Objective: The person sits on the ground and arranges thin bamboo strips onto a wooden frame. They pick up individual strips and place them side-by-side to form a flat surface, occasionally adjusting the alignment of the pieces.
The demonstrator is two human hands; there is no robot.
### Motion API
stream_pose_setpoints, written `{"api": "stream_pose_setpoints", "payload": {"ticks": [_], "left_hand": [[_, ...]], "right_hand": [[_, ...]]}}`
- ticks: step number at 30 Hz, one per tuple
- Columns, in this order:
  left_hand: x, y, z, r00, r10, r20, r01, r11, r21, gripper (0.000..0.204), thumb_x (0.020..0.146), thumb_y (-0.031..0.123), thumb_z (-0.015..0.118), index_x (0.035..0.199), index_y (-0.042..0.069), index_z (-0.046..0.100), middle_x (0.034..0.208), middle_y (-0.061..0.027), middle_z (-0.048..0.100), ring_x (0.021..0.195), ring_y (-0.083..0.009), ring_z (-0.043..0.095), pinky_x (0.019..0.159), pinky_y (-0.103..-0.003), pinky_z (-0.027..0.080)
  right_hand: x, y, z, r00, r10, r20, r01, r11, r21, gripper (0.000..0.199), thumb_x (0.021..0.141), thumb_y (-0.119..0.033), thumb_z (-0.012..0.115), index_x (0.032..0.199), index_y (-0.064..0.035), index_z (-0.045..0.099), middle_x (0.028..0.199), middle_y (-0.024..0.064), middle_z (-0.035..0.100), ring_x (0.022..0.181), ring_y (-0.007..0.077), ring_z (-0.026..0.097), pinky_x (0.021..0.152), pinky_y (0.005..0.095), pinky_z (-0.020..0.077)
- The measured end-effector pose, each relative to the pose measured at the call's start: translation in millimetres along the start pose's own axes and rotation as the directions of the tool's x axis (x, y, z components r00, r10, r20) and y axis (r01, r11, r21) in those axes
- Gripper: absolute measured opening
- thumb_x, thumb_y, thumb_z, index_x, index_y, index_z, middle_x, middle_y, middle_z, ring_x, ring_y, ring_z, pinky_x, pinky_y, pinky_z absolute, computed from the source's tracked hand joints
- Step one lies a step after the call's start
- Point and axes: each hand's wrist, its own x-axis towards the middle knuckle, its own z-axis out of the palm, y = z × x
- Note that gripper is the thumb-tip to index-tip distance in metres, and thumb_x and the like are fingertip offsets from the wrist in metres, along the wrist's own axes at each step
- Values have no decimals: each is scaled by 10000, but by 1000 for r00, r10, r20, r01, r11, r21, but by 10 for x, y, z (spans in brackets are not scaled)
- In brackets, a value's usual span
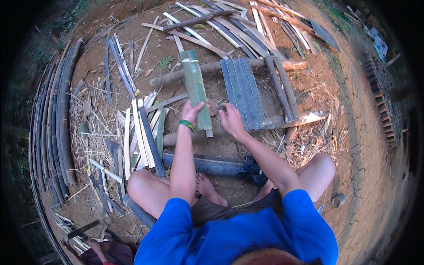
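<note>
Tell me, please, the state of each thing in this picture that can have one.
Green bamboo: split, held
Left hand: closed around it
Right hand: half curled, grip unclear
Bracelet: worn on left wrist
Slats: side by side across logs
Dark poles: lying together
Black plastic: crumpled
Soil: cracked at right

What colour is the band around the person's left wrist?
The wristband just below the left hand is green with some yellow; it shows best in the head view.

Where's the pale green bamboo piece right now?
In the head view, the pale green bamboo piece is slightly left of centre, gripped in the left hand, with the row of dark slats to its right.
</note>
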Motion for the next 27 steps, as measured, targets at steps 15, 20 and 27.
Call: {"api": "stream_pose_setpoints", "payload": {"ticks": [15,20,27], "left_hand": [[-8,-495,55,472,831,-294,81,291,953,439,839,120,744,1210,-39,572,1173,-159,670,976,-277,674,876,-389,524],[619,-790,-8,930,241,-278,-50,831,553,394,889,140,728,1205,-40,576,1033,-107,711,846,-200,670,777,-326,532],[718,-927,289,979,-165,-116,178,977,114,351,947,68,644,1267,-11,522,1041,-128,722,863,-209,717,750,-314,593]], "right_hand": [[381,845,920,790,567,232,-597,627,500,400,937,-257,582,1243,-2,620,1020,158,703,867,261,674,793,387,523],[422,494,979,740,548,391,-658,468,590,488,1004,-406,483,1245,-2,612,1056,192,687,936,263,650,822,380,508],[328,422,143,964,181,-195,-184,983,0,389,842,-219,711,1156,6,665,1165,246,624,1075,414,606,953,468,480]]}}
